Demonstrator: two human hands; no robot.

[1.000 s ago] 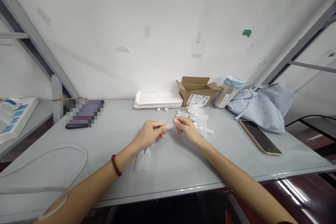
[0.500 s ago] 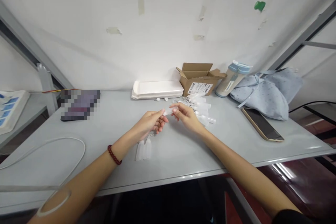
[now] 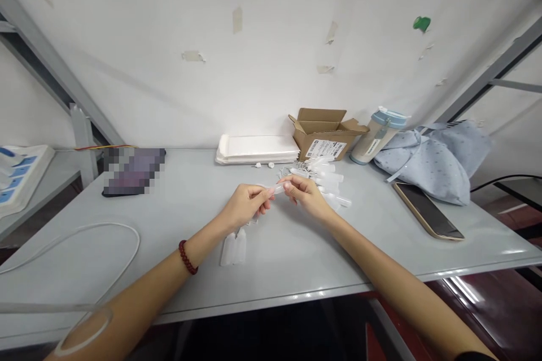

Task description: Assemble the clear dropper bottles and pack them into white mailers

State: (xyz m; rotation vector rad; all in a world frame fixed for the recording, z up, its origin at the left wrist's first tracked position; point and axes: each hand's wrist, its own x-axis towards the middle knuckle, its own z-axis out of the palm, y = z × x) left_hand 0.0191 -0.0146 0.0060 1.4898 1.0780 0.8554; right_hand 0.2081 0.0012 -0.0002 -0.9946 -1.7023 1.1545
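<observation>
While the fingers of my left hand [image 3: 247, 205] and right hand [image 3: 307, 197] pinch the clear piece [image 3: 278, 188] between them over the table [image 3: 292, 259], I should press softly and hold it straight so it won't slip or bend.

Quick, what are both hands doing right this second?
Left hand: closed, pinching one end of a small translucent plastic piece.
Right hand: closed, thumb and fingers pinching the other end of that same piece.
</observation>
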